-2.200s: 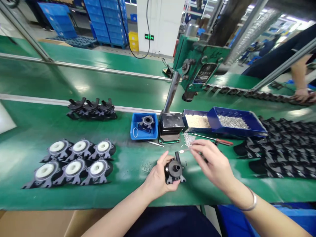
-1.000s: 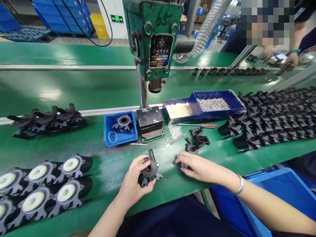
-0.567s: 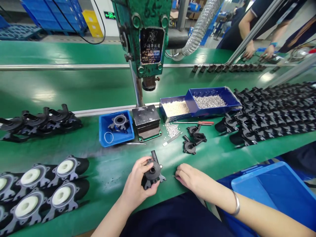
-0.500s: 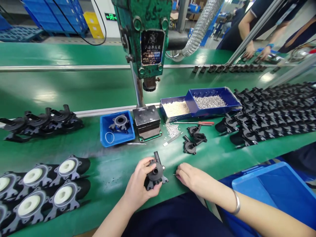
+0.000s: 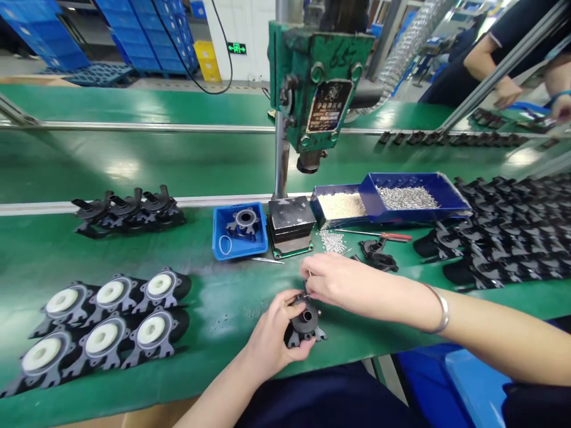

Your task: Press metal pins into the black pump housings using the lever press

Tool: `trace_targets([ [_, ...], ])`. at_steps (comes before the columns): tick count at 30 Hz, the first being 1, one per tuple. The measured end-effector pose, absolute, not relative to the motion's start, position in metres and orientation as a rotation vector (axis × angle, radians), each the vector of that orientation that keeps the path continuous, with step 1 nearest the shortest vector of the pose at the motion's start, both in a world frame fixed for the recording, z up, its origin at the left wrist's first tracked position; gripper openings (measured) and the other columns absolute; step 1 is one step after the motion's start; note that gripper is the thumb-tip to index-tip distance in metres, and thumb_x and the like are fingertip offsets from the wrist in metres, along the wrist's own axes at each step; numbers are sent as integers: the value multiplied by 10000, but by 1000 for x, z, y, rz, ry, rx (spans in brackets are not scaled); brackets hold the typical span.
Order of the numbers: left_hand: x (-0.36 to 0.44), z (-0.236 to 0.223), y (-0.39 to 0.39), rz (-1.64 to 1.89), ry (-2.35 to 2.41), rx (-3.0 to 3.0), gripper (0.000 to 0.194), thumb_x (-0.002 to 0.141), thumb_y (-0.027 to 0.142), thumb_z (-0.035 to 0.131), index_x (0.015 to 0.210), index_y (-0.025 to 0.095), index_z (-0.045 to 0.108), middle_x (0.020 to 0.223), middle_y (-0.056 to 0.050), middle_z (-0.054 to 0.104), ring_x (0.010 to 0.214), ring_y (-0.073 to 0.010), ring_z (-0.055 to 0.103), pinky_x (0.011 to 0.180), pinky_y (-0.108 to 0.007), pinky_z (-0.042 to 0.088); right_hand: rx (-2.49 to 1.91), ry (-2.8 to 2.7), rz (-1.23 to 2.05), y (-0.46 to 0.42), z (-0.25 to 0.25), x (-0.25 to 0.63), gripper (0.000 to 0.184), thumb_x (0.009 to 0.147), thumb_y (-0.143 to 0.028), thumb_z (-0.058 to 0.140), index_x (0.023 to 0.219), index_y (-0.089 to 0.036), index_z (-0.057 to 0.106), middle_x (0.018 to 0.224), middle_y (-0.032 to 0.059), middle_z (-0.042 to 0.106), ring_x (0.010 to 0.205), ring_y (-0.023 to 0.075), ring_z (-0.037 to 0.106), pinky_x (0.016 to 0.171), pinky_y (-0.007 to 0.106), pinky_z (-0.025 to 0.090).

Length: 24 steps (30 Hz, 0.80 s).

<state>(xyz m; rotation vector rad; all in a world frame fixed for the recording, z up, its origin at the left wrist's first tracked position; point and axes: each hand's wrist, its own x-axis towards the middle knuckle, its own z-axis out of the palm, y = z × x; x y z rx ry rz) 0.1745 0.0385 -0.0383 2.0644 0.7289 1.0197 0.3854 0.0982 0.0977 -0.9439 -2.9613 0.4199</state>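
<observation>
My left hand (image 5: pixel 273 333) is wrapped round a black plastic pump housing (image 5: pixel 306 321), holding it above the green bench near the front edge. The round hub with its centre hole faces up. Over the far side of the housing, my right hand (image 5: pixel 332 279) pinches a small metal pin (image 5: pixel 306 295); its tip is close to the housing, but contact is hard to make out. Part of the housing's spout is hidden behind the right fingers. Loose small metal nuts or washers (image 5: pixel 332 241) lie in a patch just beyond the right hand.
A green press (image 5: pixel 321 89) stands over a metal block (image 5: pixel 292 217). Blue bins (image 5: pixel 375 217) hold pins and pale small parts. A small blue tray (image 5: pixel 241 252), a red-handled screwdriver (image 5: pixel 397 237) and rows of housings (image 5: pixel 151 330) surround the work spot. Another person's hand (image 5: pixel 508 92) is across the bench.
My right hand has moved up and left from beside the housing to over its far side, carrying the pin. My left hand keeps the housing. The camera view has shifted left.
</observation>
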Motion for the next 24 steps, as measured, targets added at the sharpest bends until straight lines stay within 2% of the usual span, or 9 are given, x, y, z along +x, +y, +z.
trace_targets([
  [8, 174, -40, 38, 1021, 744, 2071, 710, 752, 160, 736, 1366, 242, 389, 1364, -174, 464, 1260, -312, 559, 975, -493, 553, -770, -3290, 482, 123, 121, 355, 234, 961, -117, 562, 752, -115, 668, 847, 81, 557, 758, 175, 454, 697, 300, 399],
  [11, 174, -40, 38, 1026, 753, 2073, 712, 746, 161, 739, 1360, 246, 390, 1360, -177, 467, 1247, -315, 570, 946, -483, 570, -796, -3196, 639, 127, 120, 355, 193, 945, -114, 582, 771, -111, 664, 846, 71, 559, 769, 169, 484, 697, 280, 420],
  [15, 175, -41, 38, 1037, 746, 2087, 705, 742, 167, 744, 1353, 227, 396, 1345, -185, 470, 1222, -308, 584, 929, -456, 581, -922, -2973, 864, 127, 108, 362, 94, 918, -131, 632, 840, -120, 684, 952, 57, 574, 802, 149, 539, 722, 253, 455],
  [18, 175, -43, 37, 1046, 745, 2091, 711, 738, 178, 751, 1353, 223, 396, 1346, -186, 470, 1218, -307, 587, 931, -456, 582, -1005, -2932, 921, 124, 102, 366, 72, 911, -131, 636, 863, -125, 689, 1001, 59, 575, 820, 150, 568, 742, 262, 475],
  [24, 175, -45, 36, 1046, 753, 2100, 730, 743, 183, 755, 1371, 231, 386, 1359, -189, 469, 1248, -318, 573, 943, -466, 578, -1006, -2936, 956, 119, 107, 366, 80, 894, -77, 614, 858, -128, 664, 972, 52, 581, 783, 144, 573, 719, 256, 479],
])
